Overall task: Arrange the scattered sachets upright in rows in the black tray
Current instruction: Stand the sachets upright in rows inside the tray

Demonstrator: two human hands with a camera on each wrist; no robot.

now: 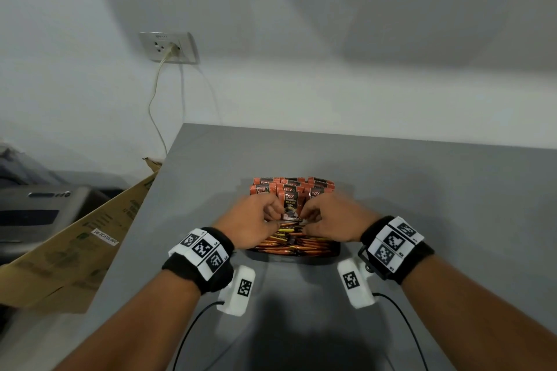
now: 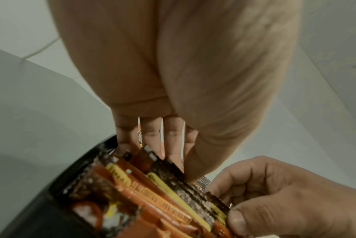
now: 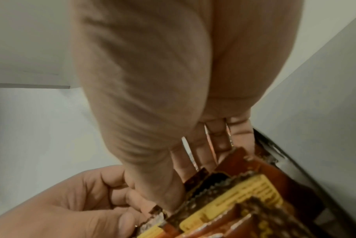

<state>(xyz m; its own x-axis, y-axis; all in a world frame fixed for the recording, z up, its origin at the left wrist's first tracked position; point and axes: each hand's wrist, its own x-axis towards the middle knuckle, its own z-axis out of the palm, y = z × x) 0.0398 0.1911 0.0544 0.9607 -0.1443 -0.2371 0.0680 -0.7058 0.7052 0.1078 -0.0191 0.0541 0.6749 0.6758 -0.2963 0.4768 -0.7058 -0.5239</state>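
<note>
The black tray (image 1: 297, 259) sits mid-table, packed with orange and black sachets. Upright rows (image 1: 292, 187) fill its far part; nearer sachets (image 1: 297, 245) show mostly their top edges. My left hand (image 1: 272, 216) and right hand (image 1: 310, 216) meet over the tray's middle, either side of one upright sachet (image 1: 291, 205). In the left wrist view, the left hand (image 2: 181, 165) has its fingers behind a bundle of sachets (image 2: 173, 190) and its thumb in front. The right hand (image 3: 185, 185) pinches the same bundle (image 3: 244, 190) from the other side. The tray rim (image 2: 104, 145) (image 3: 274, 145) shows beside each hand.
The grey table (image 1: 422, 190) stands against a white wall. A wall socket (image 1: 168, 47) with a hanging cable is at the upper left. A cardboard box (image 1: 75, 250) leans on the table's left edge, with a grey machine (image 1: 39, 211) behind it.
</note>
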